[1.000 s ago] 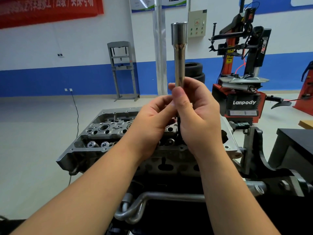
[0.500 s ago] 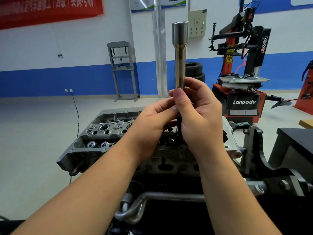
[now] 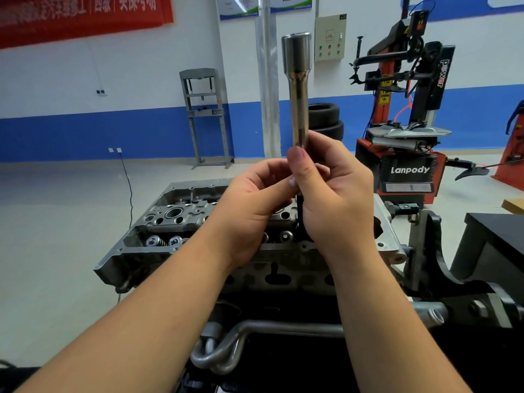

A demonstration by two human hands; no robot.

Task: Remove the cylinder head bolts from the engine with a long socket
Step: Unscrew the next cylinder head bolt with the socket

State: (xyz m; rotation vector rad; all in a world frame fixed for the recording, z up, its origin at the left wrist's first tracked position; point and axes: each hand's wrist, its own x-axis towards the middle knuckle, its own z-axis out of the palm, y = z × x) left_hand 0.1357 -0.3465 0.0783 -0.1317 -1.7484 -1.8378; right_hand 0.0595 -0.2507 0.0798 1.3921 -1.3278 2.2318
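Note:
A long chrome socket (image 3: pixel 299 89) stands upright above the grey cylinder head (image 3: pixel 175 219), its wide end on top. My right hand (image 3: pixel 334 194) grips its lower shaft, thumb in front. My left hand (image 3: pixel 252 205) pinches the same spot from the left. Below my hands a thin dark stem (image 3: pixel 300 205) runs down toward the head; its lower end is hidden. Valve springs (image 3: pixel 163 241) show in the head's near left part. I see no loose bolt.
The engine sits on a dark stand (image 3: pixel 442 268) with metal pipes (image 3: pixel 224 350) in front. A red tyre changer (image 3: pixel 408 154) stands at back right, a grey press frame (image 3: pixel 205 117) and stacked tyres (image 3: pixel 326 120) behind. A dark bench (image 3: pixel 499 239) is at right.
The socket and both hands have stayed nearly still; the socket sits slightly higher and my fingers have shifted a little on its shaft.

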